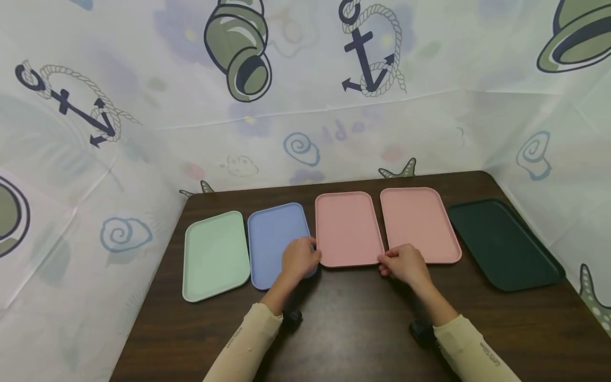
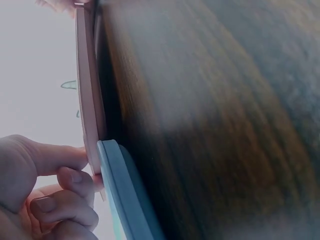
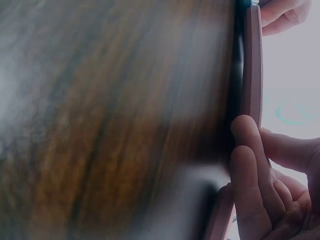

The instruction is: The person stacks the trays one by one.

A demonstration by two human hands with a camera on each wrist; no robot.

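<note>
The middle pink tray point(image 1: 348, 228) lies between a blue tray point(image 1: 274, 244) and a second pink tray point(image 1: 420, 223). At its near left corner my left hand point(image 1: 302, 257) pinches the rim, partly covering the blue tray's right edge. My right hand point(image 1: 407, 263) grips the near right corner, thumb point(image 3: 287, 148) above and fingers point(image 3: 246, 172) under the rim. In the left wrist view the pink tray's rim point(image 2: 88, 85) stands just above the blue tray's rim point(image 2: 127, 192), and a dark gap runs beneath it.
A light green tray point(image 1: 216, 257) lies at the far left, and a dark green tray point(image 1: 506, 244) is angled at the right. All stand on a dark brown wooden table point(image 1: 353, 323). A printed white cloth point(image 1: 334, 127) hangs behind and beside the table.
</note>
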